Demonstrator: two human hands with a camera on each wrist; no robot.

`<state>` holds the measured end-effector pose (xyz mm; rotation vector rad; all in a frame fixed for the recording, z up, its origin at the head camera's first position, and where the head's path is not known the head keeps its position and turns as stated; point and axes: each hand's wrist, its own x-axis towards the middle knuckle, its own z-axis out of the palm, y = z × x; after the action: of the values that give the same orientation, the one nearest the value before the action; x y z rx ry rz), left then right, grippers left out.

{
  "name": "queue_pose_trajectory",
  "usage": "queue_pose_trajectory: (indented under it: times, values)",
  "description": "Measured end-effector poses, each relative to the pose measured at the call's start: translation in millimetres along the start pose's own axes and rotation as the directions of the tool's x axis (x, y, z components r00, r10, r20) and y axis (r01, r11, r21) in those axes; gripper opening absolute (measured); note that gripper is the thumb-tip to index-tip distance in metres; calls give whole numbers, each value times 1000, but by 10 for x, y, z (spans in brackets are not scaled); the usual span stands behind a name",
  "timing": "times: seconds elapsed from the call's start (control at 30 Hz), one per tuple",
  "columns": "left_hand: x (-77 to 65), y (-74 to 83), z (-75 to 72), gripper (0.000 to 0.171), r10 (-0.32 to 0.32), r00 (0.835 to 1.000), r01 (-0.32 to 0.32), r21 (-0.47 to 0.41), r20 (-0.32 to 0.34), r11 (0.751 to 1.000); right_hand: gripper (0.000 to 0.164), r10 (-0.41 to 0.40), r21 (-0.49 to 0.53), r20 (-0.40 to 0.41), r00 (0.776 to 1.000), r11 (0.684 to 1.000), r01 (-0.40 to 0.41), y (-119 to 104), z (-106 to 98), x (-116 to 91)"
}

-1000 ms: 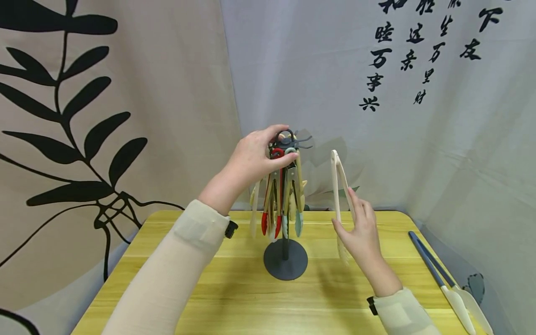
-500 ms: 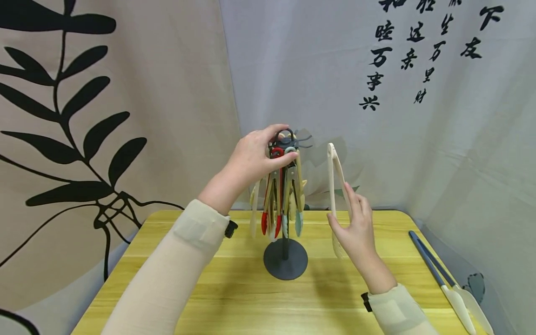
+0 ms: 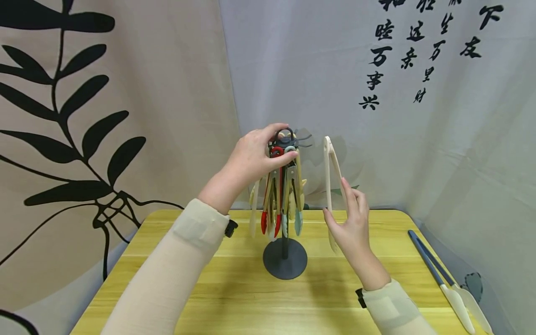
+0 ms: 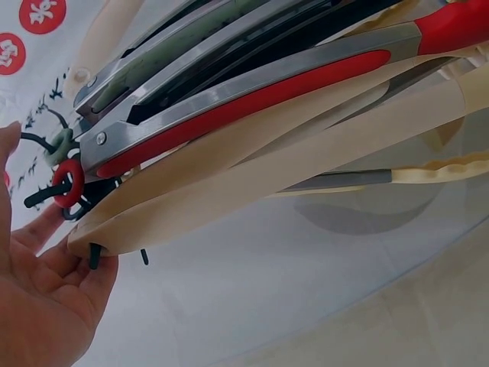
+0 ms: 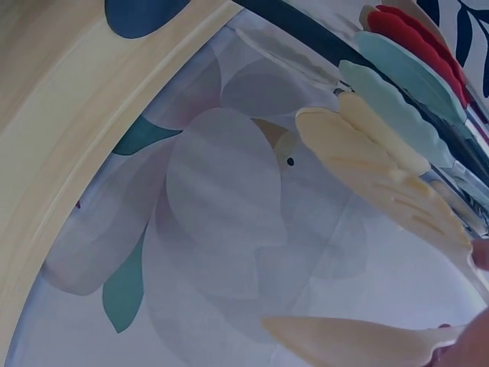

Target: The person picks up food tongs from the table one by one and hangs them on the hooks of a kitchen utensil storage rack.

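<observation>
A dark utensil stand (image 3: 285,259) with a round base stands on the table. Several tongs hang from its hooks, among them red-tipped tongs (image 3: 264,222) and pale-blue-tipped tongs (image 3: 298,223). My left hand (image 3: 257,151) grips the top of the stand, thumb across the front. In the left wrist view its fingers lie by the hooks and a beige utensil's end. To the right, my right hand (image 3: 353,228) holds cream tongs (image 3: 328,179) upright, hinge up, arms spread between thumb and fingers. The right wrist view shows a slotted tongs head (image 5: 382,172) near the hanging tips.
Two blue-handled, white-ended utensils (image 3: 454,298) lie along the right edge of the wooden table (image 3: 234,298). A patterned cloth (image 3: 176,93) with leaves and lettering hangs close behind the table.
The right hand has moved left and slightly up, carrying the cream tongs nearer the stand. The left hand keeps its place on the stand's top.
</observation>
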<state>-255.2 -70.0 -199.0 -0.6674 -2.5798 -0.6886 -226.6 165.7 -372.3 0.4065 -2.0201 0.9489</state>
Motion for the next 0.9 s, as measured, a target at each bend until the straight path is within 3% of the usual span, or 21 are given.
queue_pose_trajectory:
  times: [0.9]
  values:
    - [14, 0, 21, 66, 2, 1000, -1, 10, -2, 1000, 84, -82, 23, -68, 994, 996, 84, -153, 89, 81]
